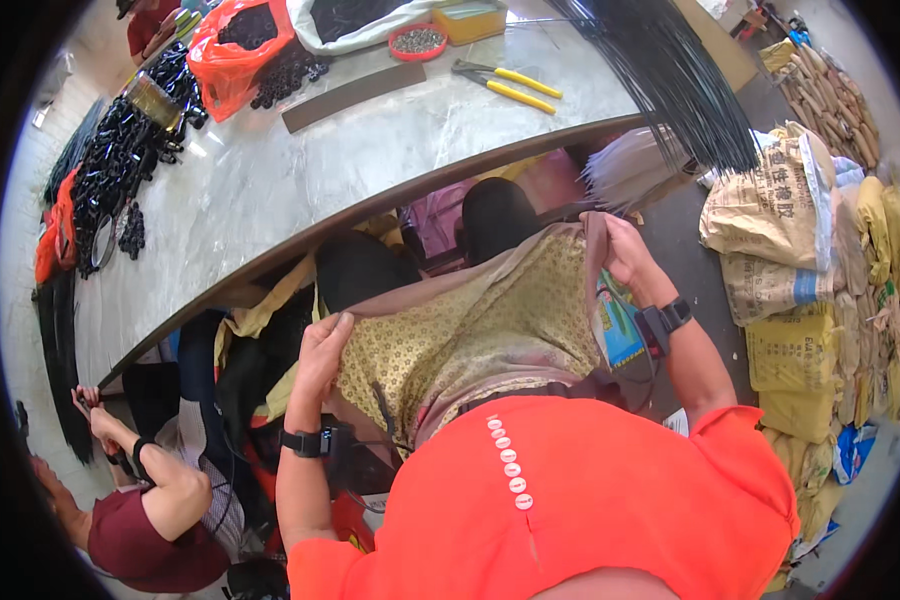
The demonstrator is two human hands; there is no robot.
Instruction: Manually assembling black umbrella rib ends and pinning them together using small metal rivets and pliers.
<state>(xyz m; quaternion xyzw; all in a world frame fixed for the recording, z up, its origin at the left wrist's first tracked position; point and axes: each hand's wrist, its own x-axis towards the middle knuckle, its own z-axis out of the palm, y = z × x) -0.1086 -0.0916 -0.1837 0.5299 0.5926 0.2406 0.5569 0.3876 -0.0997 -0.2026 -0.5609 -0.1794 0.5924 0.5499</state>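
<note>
Across my lap stretches a gold-patterned apron [470, 320] with a mauve-brown border, its upper end at my waist. My left hand [322, 352] grips its left corner, thumb on top and fingers curled under. At the far right, my right hand [625, 250] is closed on the other corner, so the cloth hangs taut between them. Black-covered knees show past its far edge. Beneath the apron's right side, a blue and green printed packet [618, 325] is partly visible.
Beyond my knees runs a metal-topped table [370, 160]. On it are yellow-handled pliers [510, 85], a flat dark strip [353, 95], a red dish of small metal parts [417, 42], black parts and a bundle of dark rods [670, 80]. Sacks [770, 210] stack at right. A co-worker [140, 520] sits left.
</note>
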